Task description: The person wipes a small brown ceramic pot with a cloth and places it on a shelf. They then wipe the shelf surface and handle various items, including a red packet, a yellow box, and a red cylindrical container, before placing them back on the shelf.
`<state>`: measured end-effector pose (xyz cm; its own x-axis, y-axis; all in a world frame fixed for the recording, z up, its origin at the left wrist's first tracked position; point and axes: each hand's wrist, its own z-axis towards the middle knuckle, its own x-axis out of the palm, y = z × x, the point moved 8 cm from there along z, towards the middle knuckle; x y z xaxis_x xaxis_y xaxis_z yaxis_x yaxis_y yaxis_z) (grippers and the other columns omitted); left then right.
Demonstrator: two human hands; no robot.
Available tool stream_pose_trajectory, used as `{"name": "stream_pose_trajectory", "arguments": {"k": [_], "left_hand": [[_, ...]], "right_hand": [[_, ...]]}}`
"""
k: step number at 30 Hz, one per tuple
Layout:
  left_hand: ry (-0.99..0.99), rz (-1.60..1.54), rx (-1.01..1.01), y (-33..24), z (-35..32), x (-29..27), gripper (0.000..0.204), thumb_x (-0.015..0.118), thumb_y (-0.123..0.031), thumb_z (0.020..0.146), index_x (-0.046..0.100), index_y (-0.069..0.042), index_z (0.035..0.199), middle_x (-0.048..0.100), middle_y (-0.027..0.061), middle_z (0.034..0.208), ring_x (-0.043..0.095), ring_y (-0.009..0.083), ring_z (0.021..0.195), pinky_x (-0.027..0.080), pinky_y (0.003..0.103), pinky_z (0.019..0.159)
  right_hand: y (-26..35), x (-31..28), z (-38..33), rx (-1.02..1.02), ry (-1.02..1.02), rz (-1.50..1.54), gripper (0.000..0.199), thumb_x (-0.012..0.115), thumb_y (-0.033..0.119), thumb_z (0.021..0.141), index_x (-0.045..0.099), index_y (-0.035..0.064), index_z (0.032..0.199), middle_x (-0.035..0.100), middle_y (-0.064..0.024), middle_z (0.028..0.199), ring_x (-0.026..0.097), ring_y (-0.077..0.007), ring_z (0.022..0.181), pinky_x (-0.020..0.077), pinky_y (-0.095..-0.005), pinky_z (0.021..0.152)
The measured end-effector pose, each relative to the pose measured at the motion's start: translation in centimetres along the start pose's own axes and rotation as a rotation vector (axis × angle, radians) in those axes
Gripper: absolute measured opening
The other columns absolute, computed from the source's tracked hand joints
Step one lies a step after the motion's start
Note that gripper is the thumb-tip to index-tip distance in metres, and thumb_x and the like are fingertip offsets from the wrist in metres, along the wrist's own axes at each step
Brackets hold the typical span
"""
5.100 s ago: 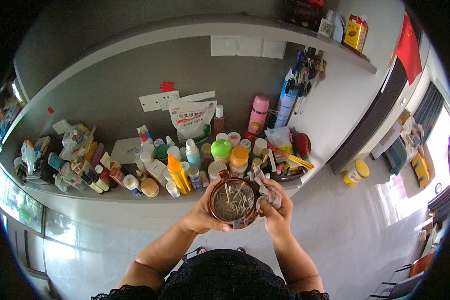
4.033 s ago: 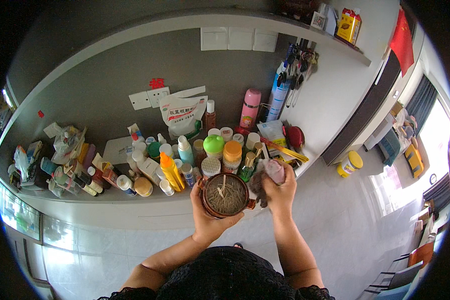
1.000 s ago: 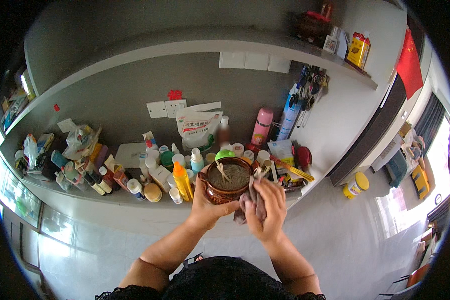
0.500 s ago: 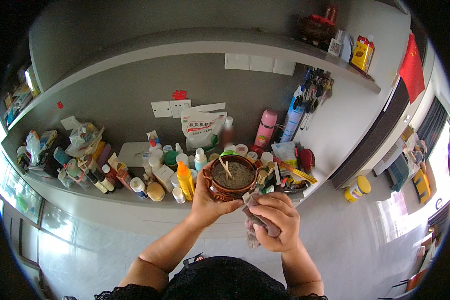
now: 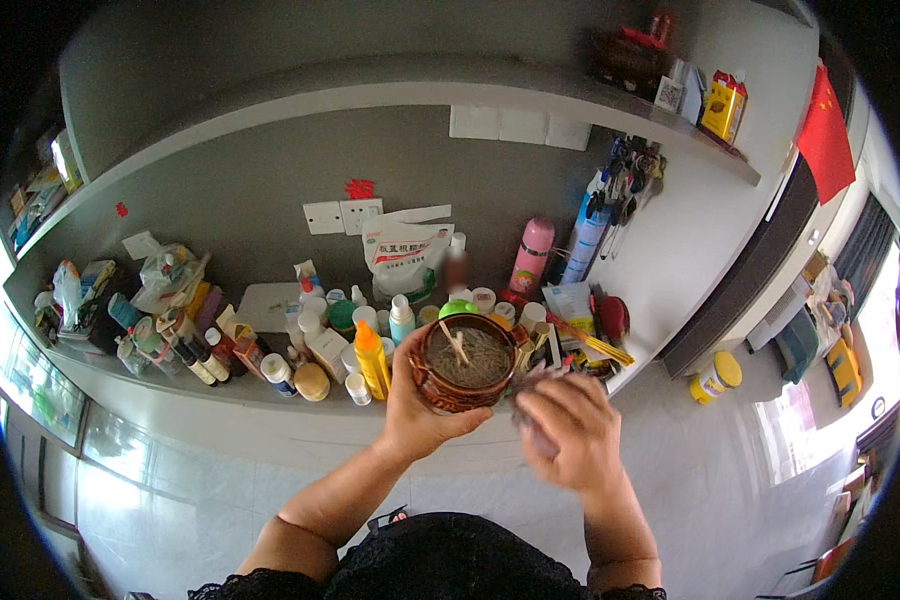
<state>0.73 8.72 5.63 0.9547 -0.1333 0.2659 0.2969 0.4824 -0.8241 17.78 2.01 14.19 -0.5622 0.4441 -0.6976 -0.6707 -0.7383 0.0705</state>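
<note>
Near the centre of the frame, slightly below the middle: a round brown bowl clasped by the left hand, fingers wrapped around its lower left wall, thumb up along the rim. Inside the bowl, a greyish tangled mass with a pale stick leaning in it. Just right of the bowl and a little lower, the right hand, blurred, fingers curled loosely inward; whether anything sits in that grip, impossible to tell. Bowl held above the front edge of a cluttered grey counter. Directly left of the bowl, an orange squeeze bottle; behind it, a white printed bag propped against the wall. To the upper right of the bowl, a pink flask. Far right, low on the floor, a yellow-lidded jar.
</note>
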Motion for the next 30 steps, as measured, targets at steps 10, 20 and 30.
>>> {"name": "stream_pose_trajectory", "arguments": {"k": [10,20,30], "left_hand": [[-0.313,0.136,0.011,0.6,-1.7,1.9,0.095,0.087,-0.009,0.060,0.031,-0.008,0.137,0.047,0.0118,0.131,0.051,0.0232,0.119,0.046,0.036,0.100],[-0.245,0.055,0.151,2.5,-2.1,0.2,0.105,0.089,-0.004,0.059,0.023,-0.005,0.140,0.037,0.0147,0.137,0.044,0.0249,0.126,0.038,0.038,0.106],[-0.302,0.492,0.397,3.2,-3.6,0.2,0.080,0.078,-0.012,0.074,0.032,-0.012,0.140,0.035,0.0124,0.141,0.039,0.0251,0.131,0.034,0.040,0.110]], "right_hand": [[7.8,3.1,3.1,0.006,0.212,-0.116,0.041,0.071,0.020,0.069,0.063,0.0037,0.107,0.059,-0.0104,0.113,0.056,-0.0261,0.095,0.0506,-0.0331,0.078],[3.8,1.5,0.5,0.113,0.115,0.075,0.047,0.071,0.020,0.072,0.061,0.0058,0.115,0.056,-0.0082,0.106,0.058,-0.0285,0.088,0.0518,-0.0359,0.071],[3.1,4.0,2.5,0.364,0.253,0.409,0.046,0.069,0.029,0.078,0.061,-0.0034,0.109,0.063,-0.0171,0.088,0.063,-0.0355,0.076,0.0519,-0.0390,0.070]]}}
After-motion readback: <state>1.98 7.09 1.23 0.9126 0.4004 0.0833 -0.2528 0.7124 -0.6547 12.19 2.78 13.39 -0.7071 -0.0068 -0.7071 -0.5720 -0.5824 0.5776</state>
